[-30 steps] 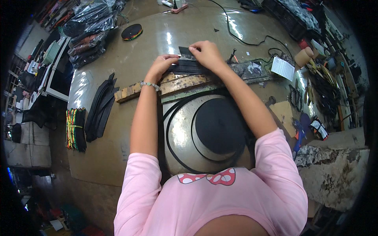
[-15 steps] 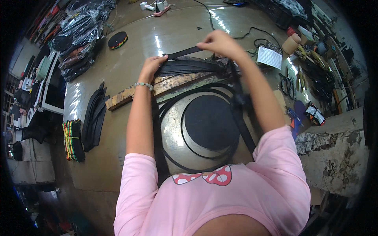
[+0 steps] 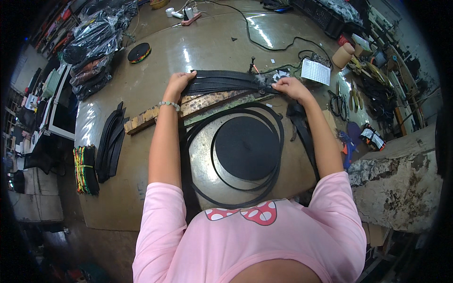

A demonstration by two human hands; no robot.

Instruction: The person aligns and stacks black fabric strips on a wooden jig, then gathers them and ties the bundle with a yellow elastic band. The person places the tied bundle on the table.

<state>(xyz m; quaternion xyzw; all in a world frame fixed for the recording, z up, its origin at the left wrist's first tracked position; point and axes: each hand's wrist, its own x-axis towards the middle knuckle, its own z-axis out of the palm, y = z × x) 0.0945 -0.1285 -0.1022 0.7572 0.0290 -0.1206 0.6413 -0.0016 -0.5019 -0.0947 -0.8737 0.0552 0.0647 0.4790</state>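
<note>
— Bundle of black straps (image 3: 229,81): stretched flat above the wooden board (image 3: 188,107), one end in each grip.
— Left hand (image 3: 178,84) closed over the left end, right hand (image 3: 289,87) pinching the right end?
— Yes, both shut tight on it.
— Progress?
— Seemingly midway: cut pile (image 3: 109,141) left of the board, large webbing roll (image 3: 246,147) just below it, much webbing unused.
— Beyond?
— Scissors (image 3: 338,101) right of the board, on the table (image 3: 141,85).
</note>
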